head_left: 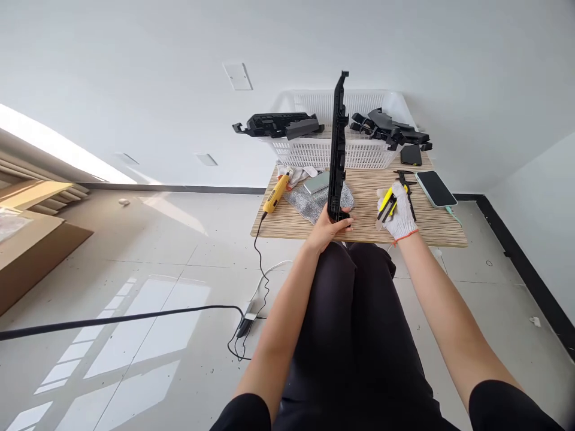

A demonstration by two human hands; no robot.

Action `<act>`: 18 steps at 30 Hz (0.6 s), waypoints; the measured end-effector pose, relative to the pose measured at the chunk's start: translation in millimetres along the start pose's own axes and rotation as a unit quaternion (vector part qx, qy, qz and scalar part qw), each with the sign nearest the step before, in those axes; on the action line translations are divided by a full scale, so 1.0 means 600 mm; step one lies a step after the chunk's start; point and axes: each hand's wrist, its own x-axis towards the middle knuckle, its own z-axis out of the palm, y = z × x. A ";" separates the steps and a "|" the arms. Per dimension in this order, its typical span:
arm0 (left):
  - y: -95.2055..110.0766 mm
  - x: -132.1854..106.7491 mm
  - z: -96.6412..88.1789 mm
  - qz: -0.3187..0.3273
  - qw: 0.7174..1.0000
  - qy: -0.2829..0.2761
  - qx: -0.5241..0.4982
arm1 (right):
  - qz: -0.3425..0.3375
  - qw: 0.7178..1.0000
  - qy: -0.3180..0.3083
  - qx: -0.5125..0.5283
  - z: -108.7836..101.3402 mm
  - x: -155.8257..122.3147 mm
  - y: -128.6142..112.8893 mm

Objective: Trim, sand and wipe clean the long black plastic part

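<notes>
My bare left hand [327, 228] grips the lower end of a long, narrow black plastic part [338, 143], which stands nearly upright above the table's front edge. Clips and notches run along its side. A white knit glove with an orange cuff covers my right hand [403, 216], closed around a yellow and black utility knife [387, 203]. Its tip points down and left, apart from the plastic part. Behind the part, a grey cloth [300, 203] lies on the wood-patterned table [359, 232], with a flat grey-green object [317, 182] on it.
A white plastic basket [305, 154] at the back carries black plastic parts [274, 124] across its rim. A yellow corded tool [275, 194] lies left. Black calipers [409, 181], a charging phone [435, 189] and a black square object [411, 155] lie right. Cables [245, 326] cross the floor.
</notes>
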 end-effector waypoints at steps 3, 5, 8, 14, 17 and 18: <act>0.000 0.012 0.013 0.012 1.000 0.022 -0.018 | -0.009 1.000 0.006 -0.019 0.004 0.002 0.001; 0.003 0.018 0.016 -0.002 0.999 0.032 -0.034 | -0.012 0.999 0.009 -0.029 0.008 0.006 0.004; 0.003 0.022 0.016 -0.028 0.997 0.049 -0.055 | -0.007 0.999 0.015 -0.032 0.010 0.011 0.010; -0.007 0.012 0.012 -0.031 0.997 0.039 -0.065 | -0.047 0.998 -0.028 -0.034 0.014 0.010 0.016; -0.007 0.007 0.009 -0.029 0.997 0.048 -0.062 | -0.084 0.996 -0.037 -0.004 0.013 0.009 0.014; -0.006 0.006 0.008 -0.031 0.996 0.051 -0.065 | -0.082 0.996 -0.043 0.001 0.012 0.008 0.013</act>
